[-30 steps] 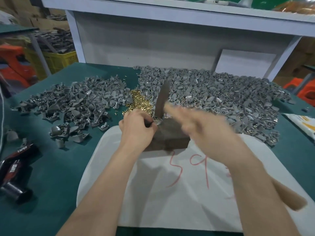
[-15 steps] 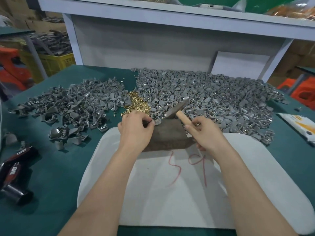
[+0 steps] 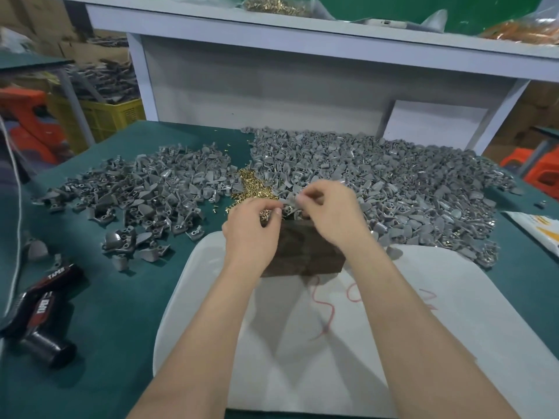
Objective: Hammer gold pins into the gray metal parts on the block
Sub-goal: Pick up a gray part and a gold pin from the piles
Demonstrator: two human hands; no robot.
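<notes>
A dark wooden block (image 3: 302, 255) stands at the far edge of a white sheet (image 3: 348, 343). Both hands meet above the block's back edge. My right hand (image 3: 329, 213) pinches a gray metal part (image 3: 289, 201) between thumb and fingertips. My left hand (image 3: 251, 228) is curled beside it, with its fingertips close to that part and over the gold pins (image 3: 252, 189); whether it holds anything is hidden. No hammer is in view.
Gray parts lie in a left heap (image 3: 145, 195) and a larger right heap (image 3: 393, 182) on the green table. A black and red tool (image 3: 45, 303) lies at the left. A white packet (image 3: 538, 228) lies at the right edge.
The hammer that my right hand swung and brought down by the block has gone from view. That hand now pinches a gray part above the block. The left hand stays at the block.
</notes>
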